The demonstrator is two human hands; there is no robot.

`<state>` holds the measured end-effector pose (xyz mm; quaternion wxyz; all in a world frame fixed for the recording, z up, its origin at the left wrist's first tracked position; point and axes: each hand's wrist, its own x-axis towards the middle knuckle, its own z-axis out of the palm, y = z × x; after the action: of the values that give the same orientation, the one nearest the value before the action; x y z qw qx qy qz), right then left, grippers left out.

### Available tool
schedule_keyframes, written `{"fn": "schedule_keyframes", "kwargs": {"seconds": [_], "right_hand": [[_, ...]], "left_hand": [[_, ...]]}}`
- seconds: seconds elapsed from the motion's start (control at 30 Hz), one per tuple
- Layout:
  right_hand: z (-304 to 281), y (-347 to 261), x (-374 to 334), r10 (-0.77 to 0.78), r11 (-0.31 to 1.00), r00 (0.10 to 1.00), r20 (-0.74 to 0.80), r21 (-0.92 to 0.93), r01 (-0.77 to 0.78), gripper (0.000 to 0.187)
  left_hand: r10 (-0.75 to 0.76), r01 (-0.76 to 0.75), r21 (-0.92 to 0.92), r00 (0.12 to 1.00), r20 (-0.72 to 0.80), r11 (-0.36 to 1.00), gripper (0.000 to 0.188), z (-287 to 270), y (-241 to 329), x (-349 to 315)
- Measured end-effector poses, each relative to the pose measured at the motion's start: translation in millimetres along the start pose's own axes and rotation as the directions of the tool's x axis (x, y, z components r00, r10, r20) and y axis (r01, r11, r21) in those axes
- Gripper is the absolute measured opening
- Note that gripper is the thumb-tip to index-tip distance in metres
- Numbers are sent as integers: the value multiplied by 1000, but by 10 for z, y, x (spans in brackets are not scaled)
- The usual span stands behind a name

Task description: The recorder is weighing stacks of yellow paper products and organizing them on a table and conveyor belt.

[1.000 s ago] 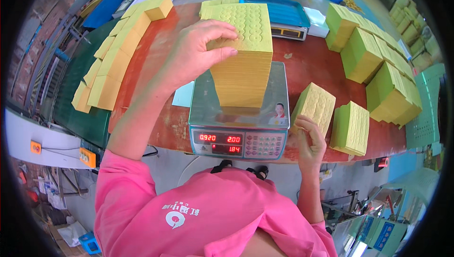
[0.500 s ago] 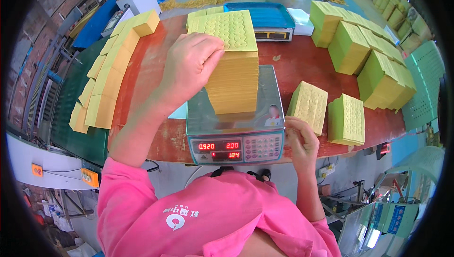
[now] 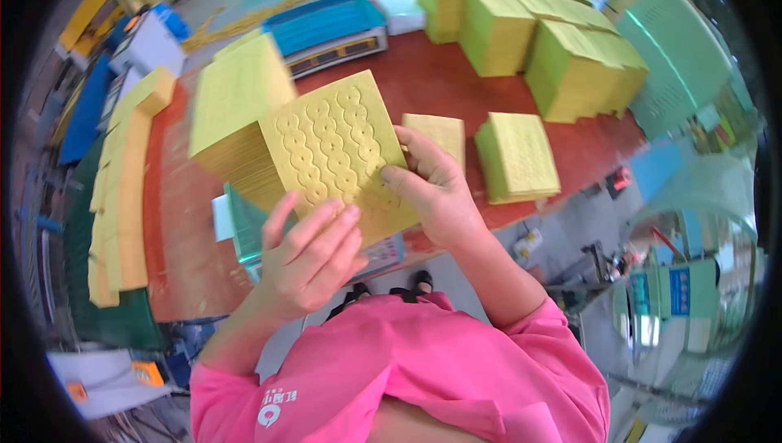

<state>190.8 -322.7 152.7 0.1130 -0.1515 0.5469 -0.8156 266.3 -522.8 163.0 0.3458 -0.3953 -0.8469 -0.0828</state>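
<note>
Currently, right hand (image 3: 436,190) pinches a yellow embossed sheet (image 3: 334,137) by its right edge, left hand (image 3: 308,262) is open, fingers spread at the sheet's lower edge, tall yellow stack (image 3: 236,101) stands beyond the left hand, smaller stack (image 3: 520,154) sits right of the right hand.

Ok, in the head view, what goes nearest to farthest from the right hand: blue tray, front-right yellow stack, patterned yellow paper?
1. Patterned yellow paper: held in the right hand.
2. Front-right yellow stack: on the hand's right.
3. Blue tray: toward the table's back, farther left.
</note>
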Motion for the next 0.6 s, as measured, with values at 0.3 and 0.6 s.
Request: {"fn": "schedule_keyframes", "kwargs": {"seconds": [0.3, 0.6], "right_hand": [[-2339, -336, -503, -159, 957, 831, -533, -289, -2, 43], [-2759, -26, -425, -125, 777, 849, -513, -583, -238, 46]], "left_hand": [[-532, 512, -278, 847, 4, 813, 37, 574, 318, 5], [-762, 723, -274, 644, -68, 635, 36, 545, 467, -22]]}}
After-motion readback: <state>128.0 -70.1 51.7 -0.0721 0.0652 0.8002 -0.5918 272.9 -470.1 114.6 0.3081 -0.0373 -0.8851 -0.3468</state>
